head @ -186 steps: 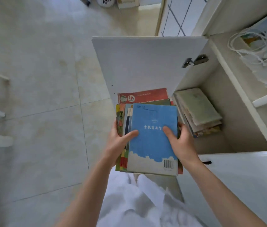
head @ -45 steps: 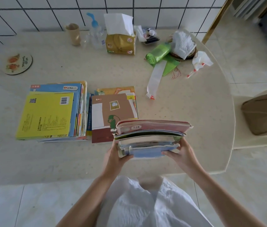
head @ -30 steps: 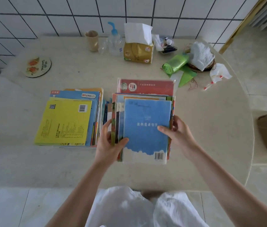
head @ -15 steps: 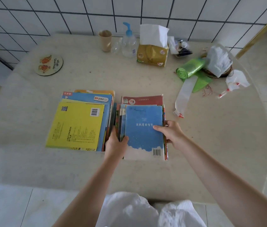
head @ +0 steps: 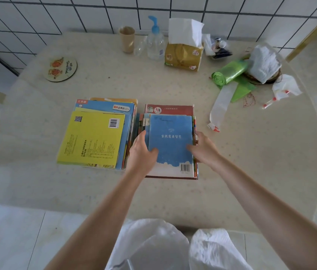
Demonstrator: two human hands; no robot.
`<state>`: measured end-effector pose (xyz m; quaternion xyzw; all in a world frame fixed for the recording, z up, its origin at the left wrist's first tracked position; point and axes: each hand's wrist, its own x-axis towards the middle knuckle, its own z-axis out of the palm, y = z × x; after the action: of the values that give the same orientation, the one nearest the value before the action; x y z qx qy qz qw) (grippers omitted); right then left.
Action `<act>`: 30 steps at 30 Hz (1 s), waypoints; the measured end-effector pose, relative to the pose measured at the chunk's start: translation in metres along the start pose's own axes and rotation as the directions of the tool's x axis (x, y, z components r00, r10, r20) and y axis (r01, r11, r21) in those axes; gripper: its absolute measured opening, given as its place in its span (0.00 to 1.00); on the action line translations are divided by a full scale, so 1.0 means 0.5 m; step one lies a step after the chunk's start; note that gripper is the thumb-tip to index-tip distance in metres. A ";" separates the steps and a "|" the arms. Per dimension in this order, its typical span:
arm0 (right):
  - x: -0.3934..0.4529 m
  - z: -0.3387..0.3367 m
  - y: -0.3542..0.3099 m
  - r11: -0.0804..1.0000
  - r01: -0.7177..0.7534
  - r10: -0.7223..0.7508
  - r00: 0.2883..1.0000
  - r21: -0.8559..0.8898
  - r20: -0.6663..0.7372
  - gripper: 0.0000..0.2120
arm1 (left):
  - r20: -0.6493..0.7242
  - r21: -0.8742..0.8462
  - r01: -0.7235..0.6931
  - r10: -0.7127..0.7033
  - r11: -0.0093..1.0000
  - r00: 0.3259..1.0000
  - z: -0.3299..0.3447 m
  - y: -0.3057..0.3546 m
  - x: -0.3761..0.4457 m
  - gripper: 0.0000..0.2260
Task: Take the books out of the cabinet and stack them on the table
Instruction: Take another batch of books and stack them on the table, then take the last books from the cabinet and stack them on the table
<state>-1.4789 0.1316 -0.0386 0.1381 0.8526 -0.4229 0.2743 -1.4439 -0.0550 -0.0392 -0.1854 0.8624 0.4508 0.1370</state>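
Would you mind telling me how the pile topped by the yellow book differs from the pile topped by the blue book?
The yellow-topped pile lies untouched; the blue-topped pile has the left hand and right hand at its sides. The yellow-topped pile's cover is broader; the blue-topped pile's cover is narrower. Both lie flat, side by side on the table, barcodes showing.

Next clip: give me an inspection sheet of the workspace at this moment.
Surface: rounded beige speckled table.
Job's things: blue-covered book stack lying beside yellow-topped book stack.
Clutter: yellow tissue pack, clear pump bottle, green bag roll, round coaster, brown cup.
Grips: left hand and right hand flank the blue stack.
Cables: nothing seen.
Surroundings: white tiled wall.
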 end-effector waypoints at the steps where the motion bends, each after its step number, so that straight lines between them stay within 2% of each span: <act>1: -0.008 0.000 0.001 1.000 0.014 -0.014 1.000 -0.021 -0.007 0.23 | 0.010 0.028 -0.015 0.014 1.000 1.000 -0.001 -0.001 0.000 0.24; 7: -0.081 -0.003 0.034 0.935 0.186 -0.207 0.978 -0.303 -0.036 0.24 | -0.003 0.194 -0.153 0.156 0.969 0.988 0.004 0.014 -0.043 0.24; 11: -0.139 -0.007 0.072 0.922 0.264 -0.292 0.955 -0.282 -0.060 0.21 | 0.020 0.176 -0.279 0.279 0.944 0.960 0.032 0.004 -0.087 0.21; 15: -0.202 0.002 0.115 0.933 0.262 -0.310 0.932 -0.247 -0.185 0.17 | 0.019 0.093 -0.336 0.335 0.937 0.942 0.075 -0.016 -0.126 0.15; 19: -0.271 0.040 0.172 0.946 0.209 -0.279 0.915 -0.247 -0.292 0.16 | 0.123 0.057 -0.389 0.380 0.919 0.917 0.108 -0.035 -0.167 0.11; 22: -0.332 0.087 0.205 0.943 0.151 -0.257 0.897 -0.297 -0.361 0.17 | 0.258 0.083 -0.477 0.444 0.875 0.858 0.115 -0.066 -0.188 0.10; 24: -0.373 0.127 0.216 0.961 0.082 -0.194 0.879 -0.263 -0.435 0.18 | 0.352 0.119 -0.532 0.465 0.839 0.812 0.108 -0.085 -0.198 0.11; 27: -0.443 0.201 0.237 0.992 -0.041 -0.033 0.821 -0.117 -0.570 0.15 | 0.457 0.108 -0.621 0.516 0.776 0.724 0.100 -0.106 -0.218 0.10; 30: -0.524 0.282 0.257 0.992 -0.124 0.093 0.765 -0.004 -0.637 0.15 | 0.585 0.088 -0.686 0.520 0.722 0.623 0.099 -0.114 -0.253 0.10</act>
<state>-1.1569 0.0961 -0.0379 0.3155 0.8951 -0.3150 -0.0028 -1.3020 -0.0193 -0.0570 0.2713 0.8605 0.3646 0.2303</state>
